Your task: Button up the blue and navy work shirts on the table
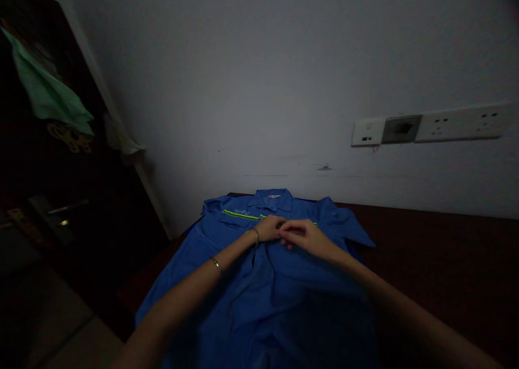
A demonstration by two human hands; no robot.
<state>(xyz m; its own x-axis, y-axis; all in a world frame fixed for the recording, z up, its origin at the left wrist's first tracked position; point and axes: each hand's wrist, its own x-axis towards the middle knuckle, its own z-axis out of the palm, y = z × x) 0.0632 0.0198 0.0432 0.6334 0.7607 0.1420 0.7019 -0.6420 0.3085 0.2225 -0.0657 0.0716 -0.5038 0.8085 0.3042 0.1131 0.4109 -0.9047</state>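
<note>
A blue short-sleeved work shirt lies spread face up on the dark table, its collar towards the wall and yellow-green stripes across the chest. Over the middle of its front, my two hands meet. My left hand, with bracelets on the wrist and forearm, is curled low over the cloth, its fingertips mostly hidden. Just beside it, my right hand has thumb and forefinger pinched together. Between the hands is a small dark spot that is too small and dim to identify. Whether either hand grips the cloth cannot be made out.
A dark reddish table extends right along the pale wall. Sockets and switches are set in the wall. At left stands a dark door with a handle and a hanging green cloth.
</note>
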